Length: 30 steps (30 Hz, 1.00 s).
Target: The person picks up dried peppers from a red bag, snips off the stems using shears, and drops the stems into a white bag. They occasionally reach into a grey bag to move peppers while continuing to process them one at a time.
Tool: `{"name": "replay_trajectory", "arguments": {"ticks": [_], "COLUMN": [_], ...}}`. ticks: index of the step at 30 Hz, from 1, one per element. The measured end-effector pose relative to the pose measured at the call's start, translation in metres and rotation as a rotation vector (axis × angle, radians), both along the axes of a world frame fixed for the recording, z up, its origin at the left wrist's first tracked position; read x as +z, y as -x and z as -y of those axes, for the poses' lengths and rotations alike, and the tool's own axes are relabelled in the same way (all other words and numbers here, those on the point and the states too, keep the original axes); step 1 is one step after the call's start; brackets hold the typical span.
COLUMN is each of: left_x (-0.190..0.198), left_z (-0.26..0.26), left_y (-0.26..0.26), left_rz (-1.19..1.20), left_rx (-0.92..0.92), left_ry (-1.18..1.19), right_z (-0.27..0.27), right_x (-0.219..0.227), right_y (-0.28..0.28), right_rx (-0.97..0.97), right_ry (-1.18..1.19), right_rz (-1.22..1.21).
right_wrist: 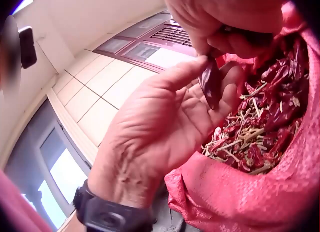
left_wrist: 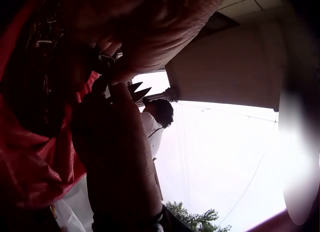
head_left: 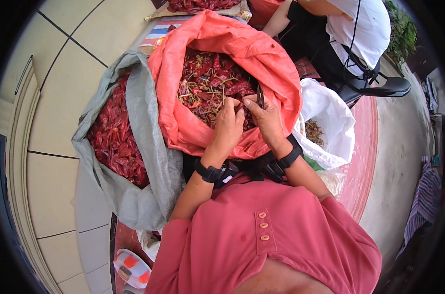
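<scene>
Left hand [head_left: 228, 120] pinches a dried chili [right_wrist: 211, 84] at one end; right hand [head_left: 267, 122] grips scissors [head_left: 260, 97] (blades pointing away from the body). Both above open red sack [head_left: 232, 33], pale stems [right_wrist: 250, 134] inside.

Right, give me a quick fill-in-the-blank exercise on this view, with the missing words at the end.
The left hand holds a single dried chili. The pointed blades are in the ____ hand. The sack of red chilies at the person's left side is coloured ____. The bag of dry stems at the other side is coloured ____. A dark band circles each ____.

Missing words, in order: right; grey; white; wrist.
</scene>
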<state>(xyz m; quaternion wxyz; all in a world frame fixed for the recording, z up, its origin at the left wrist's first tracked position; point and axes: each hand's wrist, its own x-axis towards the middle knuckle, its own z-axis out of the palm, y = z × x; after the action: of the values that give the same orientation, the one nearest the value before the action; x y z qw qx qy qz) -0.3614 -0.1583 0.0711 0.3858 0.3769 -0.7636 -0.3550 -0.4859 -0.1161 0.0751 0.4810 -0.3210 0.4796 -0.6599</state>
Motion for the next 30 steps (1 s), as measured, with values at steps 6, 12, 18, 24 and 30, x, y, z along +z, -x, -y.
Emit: {"name": "replay_trajectory", "arguments": {"ticks": [6,12,18,24,30], "left_x": [0.007,0.003,0.014,0.01,0.011], "left_z": [0.002,-0.007,-0.029,-0.027,-0.027], "left_y": [-0.022,-0.024,-0.021,-0.02,-0.021], "left_rz": [-0.466,-0.212,-0.203,-0.261,-0.297], "left_rx": [-0.321,-0.238,-0.144,-0.128,-0.152], "left_ry": [-0.866,-0.535,-0.303,-0.257,-0.182], "right_z": [-0.003,-0.017,-0.022,-0.023,-0.02], "right_x": [-0.007,0.016,0.027,0.031,0.025], "right_y": [0.005,-0.002,-0.013,-0.009,-0.007], "right_rx": [0.087,-0.167,0.019,0.21,0.305], "right_ry": [0.192,0.384,0.126,0.008,-0.035], "right_rz": [-0.176,-1.16,-0.235,0.315,0.627]}}
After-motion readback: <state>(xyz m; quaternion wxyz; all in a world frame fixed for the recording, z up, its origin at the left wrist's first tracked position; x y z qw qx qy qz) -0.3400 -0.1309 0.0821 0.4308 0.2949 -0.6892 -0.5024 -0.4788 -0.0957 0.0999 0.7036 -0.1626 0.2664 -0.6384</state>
